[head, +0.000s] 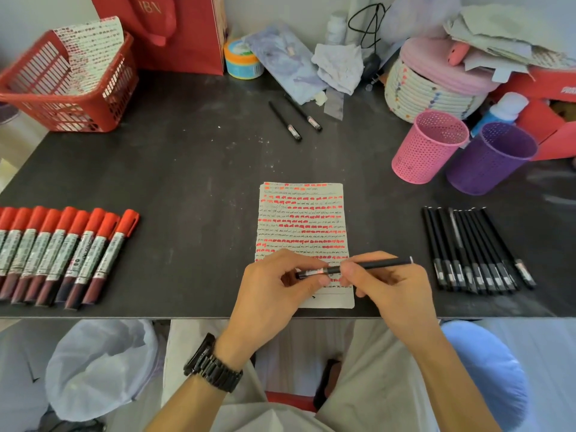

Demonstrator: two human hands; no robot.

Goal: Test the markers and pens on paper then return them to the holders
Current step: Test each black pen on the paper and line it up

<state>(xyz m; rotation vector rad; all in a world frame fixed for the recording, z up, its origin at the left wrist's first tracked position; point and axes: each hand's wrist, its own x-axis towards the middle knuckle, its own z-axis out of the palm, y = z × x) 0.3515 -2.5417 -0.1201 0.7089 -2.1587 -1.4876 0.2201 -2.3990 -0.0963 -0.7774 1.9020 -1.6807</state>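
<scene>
Both hands hang over the near end of a white paper sheet [301, 219] that lies flat in the middle of the dark, scuffed matte desk [187, 169]. Between them they hold a slim black plastic pen [369, 265] crosswise. The left hand [272, 293] pinches its labelled end with curled fingers, and the right hand [389, 286] is curled round the barrel. The hands and pen hide the sheet's lowest lines. The rest is packed with rows of red blocks and small dark scribbles.

On the left a tight row of thick markers with glossy red caps [62, 254] lies side by side, their bodies wrapped in printed white labels. On the right lies a similar row of thin black pens [473, 254], well apart from the sheet. Far right stand two perforated round cups, a pink plastic one [428, 148] and a purple one [492, 157], just beside each other, mouths open. Two loose black pens [285, 121] lie beyond the sheet.

Along the far edge are a red plastic lattice basket [62, 92] holding another marked sheet, a red paper bag [190, 35], and a coiled rope basket with a pink lid [430, 92] under crumpled papers. A black link-band wristwatch [212, 366] circles the left wrist.
</scene>
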